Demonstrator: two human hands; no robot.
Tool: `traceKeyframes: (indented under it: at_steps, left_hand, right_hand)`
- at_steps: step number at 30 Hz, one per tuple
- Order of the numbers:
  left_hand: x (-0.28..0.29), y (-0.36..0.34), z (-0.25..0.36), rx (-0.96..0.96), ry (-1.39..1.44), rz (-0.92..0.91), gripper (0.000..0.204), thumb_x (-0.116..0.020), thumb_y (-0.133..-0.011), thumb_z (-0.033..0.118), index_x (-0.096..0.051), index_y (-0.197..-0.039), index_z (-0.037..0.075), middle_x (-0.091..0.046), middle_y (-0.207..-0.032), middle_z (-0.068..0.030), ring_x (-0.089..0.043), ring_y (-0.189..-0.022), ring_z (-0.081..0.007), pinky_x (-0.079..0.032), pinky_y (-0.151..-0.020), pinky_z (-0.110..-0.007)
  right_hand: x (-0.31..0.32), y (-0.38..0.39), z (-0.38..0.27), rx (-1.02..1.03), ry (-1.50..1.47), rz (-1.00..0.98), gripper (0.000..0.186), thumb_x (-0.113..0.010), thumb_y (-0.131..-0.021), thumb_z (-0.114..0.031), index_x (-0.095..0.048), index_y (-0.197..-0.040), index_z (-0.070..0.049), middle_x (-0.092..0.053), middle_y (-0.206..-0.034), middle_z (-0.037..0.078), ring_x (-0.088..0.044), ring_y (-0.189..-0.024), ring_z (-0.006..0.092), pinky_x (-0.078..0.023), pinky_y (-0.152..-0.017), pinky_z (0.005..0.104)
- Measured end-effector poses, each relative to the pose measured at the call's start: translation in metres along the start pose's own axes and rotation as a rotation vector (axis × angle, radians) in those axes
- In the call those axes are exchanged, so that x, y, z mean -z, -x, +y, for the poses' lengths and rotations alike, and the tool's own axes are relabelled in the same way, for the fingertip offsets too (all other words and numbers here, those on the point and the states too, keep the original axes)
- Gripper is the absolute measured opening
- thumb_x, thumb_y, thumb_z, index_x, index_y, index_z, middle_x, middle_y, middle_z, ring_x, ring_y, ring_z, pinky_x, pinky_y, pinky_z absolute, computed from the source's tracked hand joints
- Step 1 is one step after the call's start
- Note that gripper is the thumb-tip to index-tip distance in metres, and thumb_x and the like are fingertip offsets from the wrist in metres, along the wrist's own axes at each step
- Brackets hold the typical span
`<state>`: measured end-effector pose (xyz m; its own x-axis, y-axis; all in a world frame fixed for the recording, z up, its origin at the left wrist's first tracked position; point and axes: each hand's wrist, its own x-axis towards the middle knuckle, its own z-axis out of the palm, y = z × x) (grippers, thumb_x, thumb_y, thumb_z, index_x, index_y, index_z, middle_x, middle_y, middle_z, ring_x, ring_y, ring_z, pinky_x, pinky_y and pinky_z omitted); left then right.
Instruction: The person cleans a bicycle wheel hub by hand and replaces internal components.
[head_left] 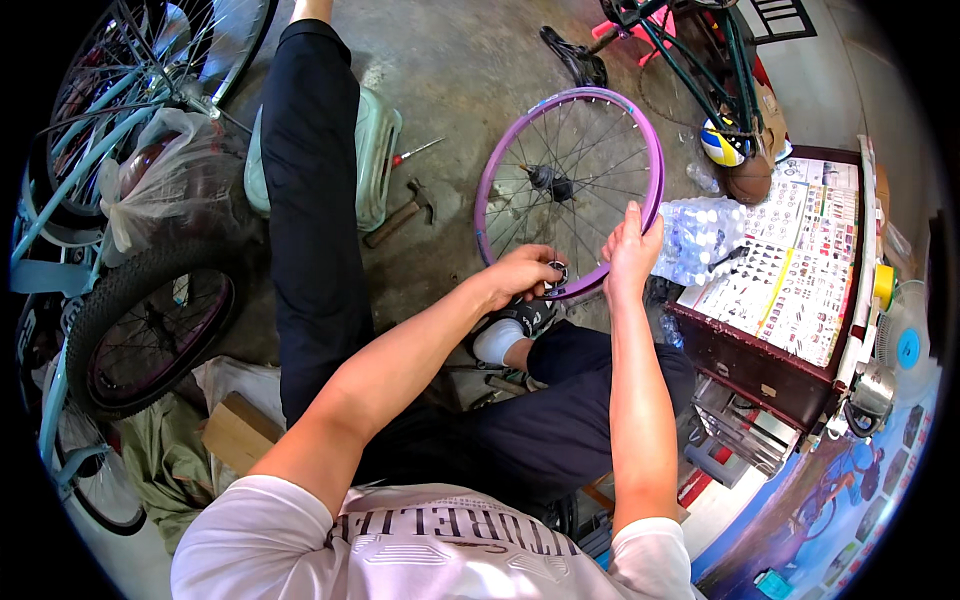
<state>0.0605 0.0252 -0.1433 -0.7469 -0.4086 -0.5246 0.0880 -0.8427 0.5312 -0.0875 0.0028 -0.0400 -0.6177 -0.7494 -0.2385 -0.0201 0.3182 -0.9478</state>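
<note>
A purple bicycle wheel rim point(490, 165) with spokes and a black hub point(548, 183) stands before me, without a tyre. My left hand point(525, 272) is closed on a small round metal tool point(558, 272) at the lower part of the rim. My right hand point(632, 245) grips the rim's right side, fingers wrapped over it. Below the wheel is my foot in a white sock point(497, 342).
A mint plastic stool point(380, 170), hammer point(405, 215) and red screwdriver point(415, 153) lie beside my leg. Bicycles point(90, 150) and a loose tyre point(140, 280) crowd the left. Bottled water point(690, 240), a parts-chart cabinet point(800, 280) and a fan point(905, 330) are right.
</note>
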Motion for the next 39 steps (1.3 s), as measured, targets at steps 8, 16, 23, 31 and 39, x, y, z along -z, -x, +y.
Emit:
traceKeyframes:
  at_steps: [8, 16, 23, 31, 39]
  left_hand:
    - [-0.024, -0.022, -0.005, -0.031, -0.6, 0.412, 0.047, -0.079, -0.075, 0.036, -0.074, -0.101, -0.003, -0.075, -0.1, -0.0207, -0.073, -0.094, -0.0302, -0.055, -0.083, -0.04]
    - [-0.032, 0.018, 0.043, 0.092, -1.061, 0.532, 0.071, -0.078, -0.072, 0.063, -0.078, -0.105, 0.001, -0.075, -0.107, -0.0223, -0.072, -0.105, -0.0344, -0.058, -0.088, -0.046]
    - [-0.044, 0.024, 0.044, 0.182, -0.962, 0.577, 0.066, -0.081, -0.075, 0.057, -0.076, -0.111, 0.003, -0.074, -0.118, -0.017, -0.071, -0.111, -0.0319, -0.058, -0.092, -0.042]
    - [-0.027, 0.003, 0.02, 0.133, -0.72, 0.51, 0.064, -0.084, -0.075, 0.049, -0.074, -0.108, -0.005, -0.073, -0.114, -0.0252, -0.071, -0.108, -0.0357, -0.056, -0.092, -0.043]
    - [-0.018, -0.004, 0.009, 0.067, -0.28, 0.323, 0.033, -0.084, -0.084, 0.026, -0.074, -0.103, 0.001, -0.067, -0.078, -0.0023, -0.058, -0.065, -0.0128, -0.04, -0.052, -0.029]
  right_hand:
    - [-0.013, 0.007, 0.001, 0.081, 0.128, -0.05, 0.018, -0.062, -0.104, -0.023, -0.052, -0.103, -0.008, -0.046, -0.063, -0.004, -0.04, -0.046, 0.0048, -0.031, -0.04, 0.0247]
    - [-0.017, -0.003, 0.012, 0.279, 0.351, -0.029, 0.024, -0.064, -0.102, -0.024, -0.057, -0.103, -0.002, -0.06, -0.074, 0.005, -0.056, -0.067, 0.015, -0.048, -0.064, 0.0341]
    - [-0.017, -0.003, 0.013, 0.338, 0.386, -0.053, 0.026, -0.065, -0.101, -0.025, -0.056, -0.102, 0.0, -0.065, -0.08, 0.011, -0.059, -0.072, 0.0187, -0.049, -0.07, 0.0372]
    - [-0.021, 0.009, -0.002, 0.369, 0.466, -0.099, 0.026, -0.064, -0.102, -0.024, -0.056, -0.102, 0.0, -0.065, -0.081, 0.011, -0.061, -0.073, 0.0199, -0.05, -0.072, 0.0373]
    - [-0.006, -0.015, 0.025, 0.373, 0.367, -0.07, 0.02, -0.063, -0.104, -0.026, -0.051, -0.102, -0.009, -0.045, -0.062, -0.005, -0.04, -0.045, 0.0046, -0.031, -0.038, 0.025]
